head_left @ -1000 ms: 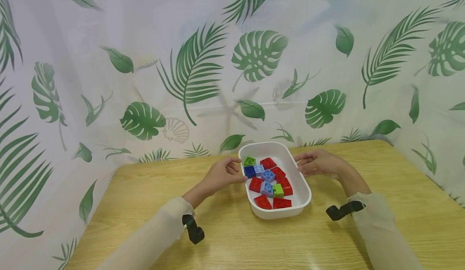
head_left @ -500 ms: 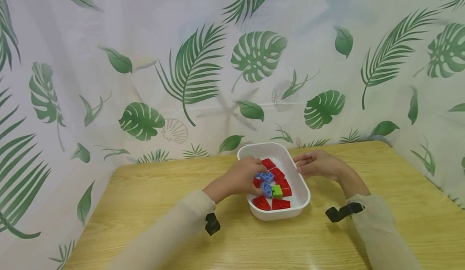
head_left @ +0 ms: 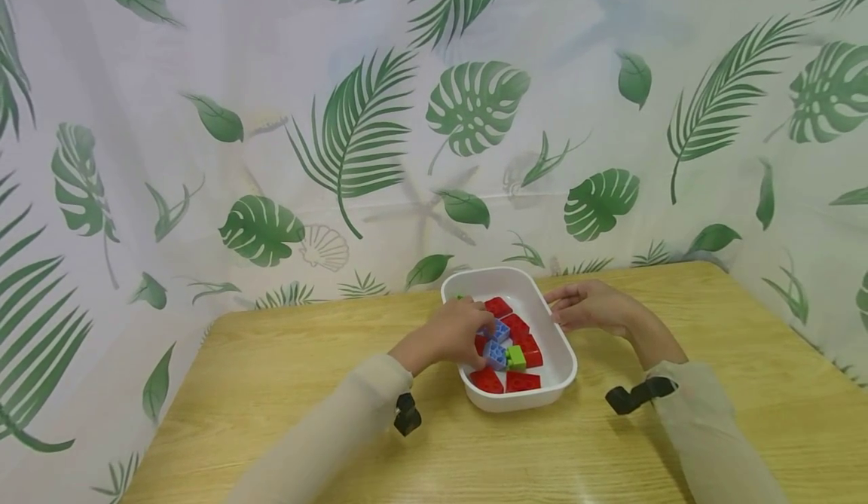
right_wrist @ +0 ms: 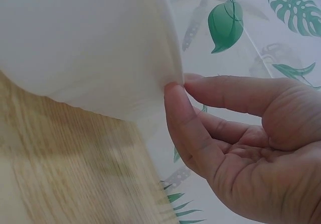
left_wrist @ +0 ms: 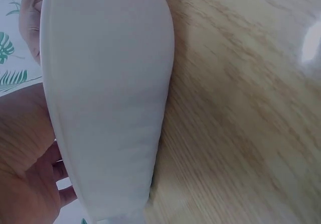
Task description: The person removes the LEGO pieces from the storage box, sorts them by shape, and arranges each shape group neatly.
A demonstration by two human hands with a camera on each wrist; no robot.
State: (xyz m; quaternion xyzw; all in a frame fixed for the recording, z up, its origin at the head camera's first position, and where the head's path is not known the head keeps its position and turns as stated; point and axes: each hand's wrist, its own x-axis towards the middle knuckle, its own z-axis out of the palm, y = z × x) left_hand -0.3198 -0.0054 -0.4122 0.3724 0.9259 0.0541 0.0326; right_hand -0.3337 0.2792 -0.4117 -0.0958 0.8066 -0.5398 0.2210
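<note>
A white plastic tray [head_left: 568,365] with several toy building bricks in it stands on the table. My left hand [head_left: 453,331] reaches over its left rim with bent fingers, low among the bricks. Close to those fingertips lie a light blue brick [head_left: 496,355] and another blue brick [head_left: 502,331]; whether the fingers hold one is hidden. My right hand [head_left: 597,308] pinches the tray's right edge, thumb and forefinger together at the rim in the right wrist view. Red bricks [head_left: 523,381] and a lime green brick [head_left: 516,358] lie nearby. In the left wrist view, the tray wall hides the left fingertips.
The wooden table [head_left: 305,383] carries the tray near its far edge. Behind it hangs a white curtain [head_left: 380,255] with green leaf prints. Black camera mounts [head_left: 640,396] sit on both sleeves.
My left hand has moved right from the tray's left rim into the tray, covering the dark blue brick and most of a green one. My right hand stays at the right edge.
</note>
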